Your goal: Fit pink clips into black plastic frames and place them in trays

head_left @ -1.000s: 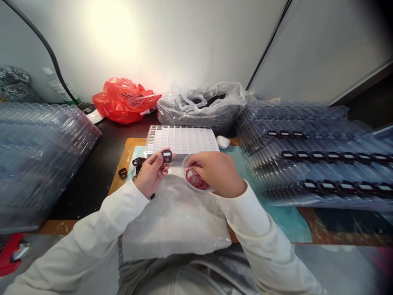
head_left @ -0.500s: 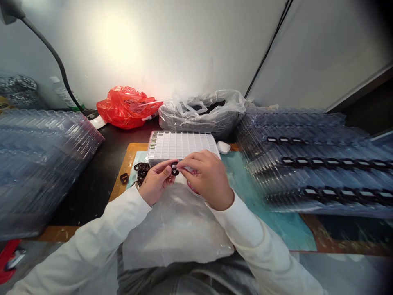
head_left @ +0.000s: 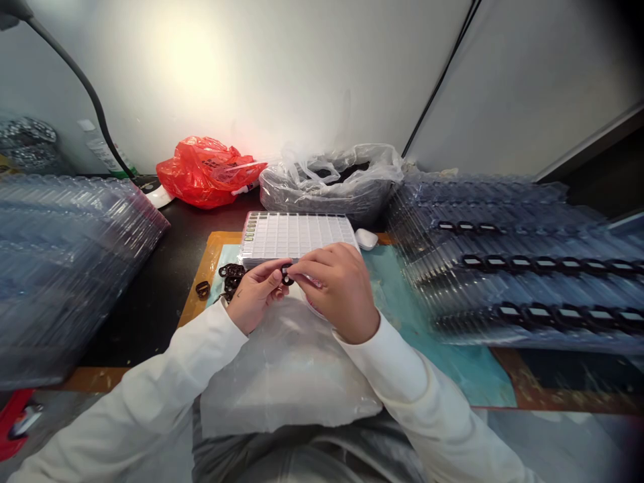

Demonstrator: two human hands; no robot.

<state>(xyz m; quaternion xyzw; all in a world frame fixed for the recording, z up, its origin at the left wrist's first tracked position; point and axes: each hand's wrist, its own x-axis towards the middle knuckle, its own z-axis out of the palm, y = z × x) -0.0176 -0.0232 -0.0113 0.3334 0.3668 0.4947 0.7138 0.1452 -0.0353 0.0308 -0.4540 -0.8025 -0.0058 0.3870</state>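
Between thumb and fingers, my left hand point(head_left: 257, 292) grips a small black ring-like plastic part point(head_left: 287, 274) with a pale spot in its middle. My right hand point(head_left: 338, 287) has its thumb and forefinger pinched at the right edge of that part; whether they hold a further tiny piece I cannot make out. Left of my left hand lies a pile of similar black parts point(head_left: 231, 276), and one more black part point(head_left: 202, 290) sits apart from it. Just beyond the hands is a white gridded tray point(head_left: 302, 235) with small pieces along its left and top cells. A round container is mostly hidden behind my right hand.
Stacked clear plastic trays stand at left point(head_left: 65, 268) and right point(head_left: 503, 282), the right ones holding rows of black parts. A red bag point(head_left: 204, 174), a clear bag point(head_left: 327, 191) and a white case point(head_left: 367, 239) lie at the back. A plastic sheet point(head_left: 292, 376) covers my lap.
Both hands stay together at the black part, with only a slight shift of the fingers. The whole view has moved a little; nothing else differs.
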